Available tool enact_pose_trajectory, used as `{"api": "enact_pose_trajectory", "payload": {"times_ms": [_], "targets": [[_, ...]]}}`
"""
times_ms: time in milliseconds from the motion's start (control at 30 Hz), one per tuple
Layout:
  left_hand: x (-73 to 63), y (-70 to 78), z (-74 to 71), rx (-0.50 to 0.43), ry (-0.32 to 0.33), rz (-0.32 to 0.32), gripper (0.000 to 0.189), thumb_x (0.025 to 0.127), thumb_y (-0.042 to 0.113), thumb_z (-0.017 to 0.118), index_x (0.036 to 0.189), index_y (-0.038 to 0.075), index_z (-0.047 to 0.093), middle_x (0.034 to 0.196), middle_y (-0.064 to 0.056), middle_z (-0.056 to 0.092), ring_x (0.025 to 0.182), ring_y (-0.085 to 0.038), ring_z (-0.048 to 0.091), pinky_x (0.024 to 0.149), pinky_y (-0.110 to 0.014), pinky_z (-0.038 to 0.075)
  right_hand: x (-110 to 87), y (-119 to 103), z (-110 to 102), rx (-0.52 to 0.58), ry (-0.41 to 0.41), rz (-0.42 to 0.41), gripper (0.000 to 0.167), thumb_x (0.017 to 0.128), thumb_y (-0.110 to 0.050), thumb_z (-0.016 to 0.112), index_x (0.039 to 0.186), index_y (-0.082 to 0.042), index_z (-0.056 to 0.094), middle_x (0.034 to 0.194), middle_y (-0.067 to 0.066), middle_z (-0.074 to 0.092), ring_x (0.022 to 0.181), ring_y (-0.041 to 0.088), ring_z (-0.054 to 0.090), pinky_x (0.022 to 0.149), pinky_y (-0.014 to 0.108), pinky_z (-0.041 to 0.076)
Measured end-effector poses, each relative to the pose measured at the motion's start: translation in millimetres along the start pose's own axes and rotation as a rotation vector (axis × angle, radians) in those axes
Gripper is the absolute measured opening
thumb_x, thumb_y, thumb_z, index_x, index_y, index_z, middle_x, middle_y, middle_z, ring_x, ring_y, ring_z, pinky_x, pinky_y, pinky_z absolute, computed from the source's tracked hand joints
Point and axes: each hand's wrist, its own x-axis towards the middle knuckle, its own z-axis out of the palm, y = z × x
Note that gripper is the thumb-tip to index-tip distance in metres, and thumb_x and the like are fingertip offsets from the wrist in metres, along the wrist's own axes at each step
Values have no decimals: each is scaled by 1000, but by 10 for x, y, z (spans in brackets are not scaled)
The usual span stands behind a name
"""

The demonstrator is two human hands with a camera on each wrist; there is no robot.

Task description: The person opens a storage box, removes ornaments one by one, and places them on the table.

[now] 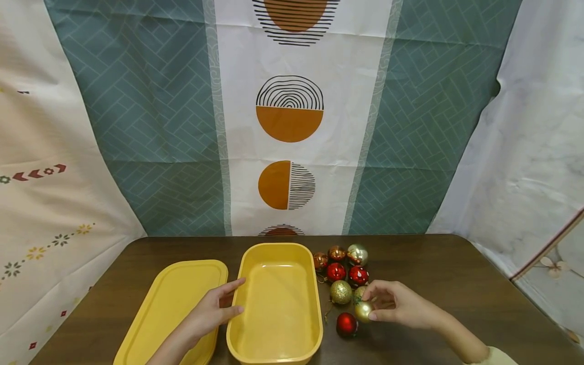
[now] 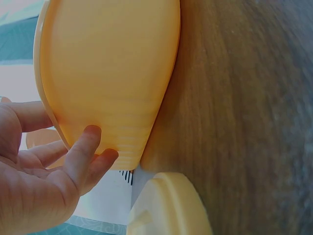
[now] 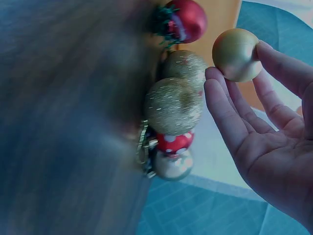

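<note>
My left hand holds the left wall of a deep yellow plastic box. In the left wrist view its thumb and a finger reach over the rim, while other fingers lie on the outer wall. My right hand pinches a smooth gold Christmas bauble between thumb and fingertips, raised off the table in the right wrist view. Right beside it are a shiny red bauble and a glittery gold bauble; another glittery one is partly hidden behind the right fingers.
Behind these lie a red bauble, a dotted red one, a pale gold one and copper ones. A flat yellow lid lies left of the box, under the left forearm. A patterned curtain hangs behind the brown table.
</note>
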Motion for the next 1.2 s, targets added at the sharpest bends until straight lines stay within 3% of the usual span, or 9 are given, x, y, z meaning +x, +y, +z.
{"api": "enact_pose_trajectory", "payload": {"times_ms": [233,567,800,1200], "targets": [[2,4,-5,2,-2,2,65,82,6,64,137,-5,33,133,-31,38,111,-37,51,77,-41,51,-83,152,38,24,-21,2,24,83,-16,65,99,-2,54,93,2,58,80,4,55,66,26,50],[-6,-3,-9,10,3,4,64,83,6,64,137,-6,32,133,-31,38,110,-36,52,76,-40,51,-125,283,82,36,-50,17,22,83,-14,65,98,-2,55,95,4,58,79,5,56,63,26,50],[-17,-4,-21,9,-15,31,64,84,8,63,138,-6,31,136,-32,34,112,-36,50,76,-39,51,-126,297,86,27,-60,32,22,83,-14,65,97,-2,56,91,0,60,76,4,56,61,26,50],[-15,17,0,27,-24,6,64,85,11,63,138,-5,32,132,-31,40,111,-35,51,76,-40,51,-144,272,87,-18,-54,36,18,83,-13,66,95,-3,56,89,-2,61,75,5,58,61,26,50]]}}
